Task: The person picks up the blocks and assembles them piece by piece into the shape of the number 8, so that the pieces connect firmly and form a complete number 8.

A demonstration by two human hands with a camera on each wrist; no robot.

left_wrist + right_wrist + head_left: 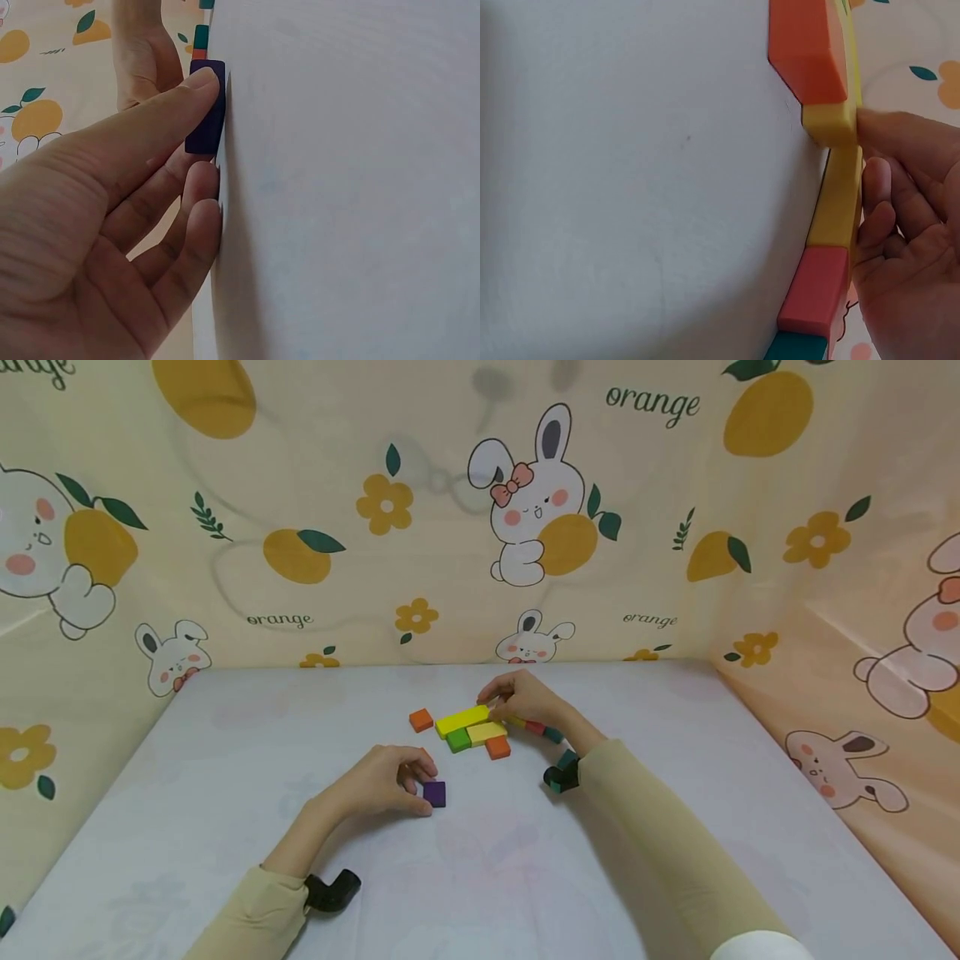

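Note:
My left hand (386, 781) pinches a purple block (435, 794) between thumb and fingers, low over the table. In the left wrist view the thumb lies along the face of that purple block (204, 112). Farther back, my right hand (528, 700) grips the right end of a long yellow block (461, 722) with thumb and forefinger. Against its near side lie a green block (458, 741) and a pale yellow block (487, 734). An orange block (497, 747) touches the pale yellow one. Part of the long block is hidden behind the right hand's fingers.
Another orange block (421, 720) lies left of the long yellow one. Right of the group, a red block (535, 727) and a teal block (553, 735) form a row, partly behind the right wrist. A patterned cloth (450, 635) rises behind the white table (480, 877).

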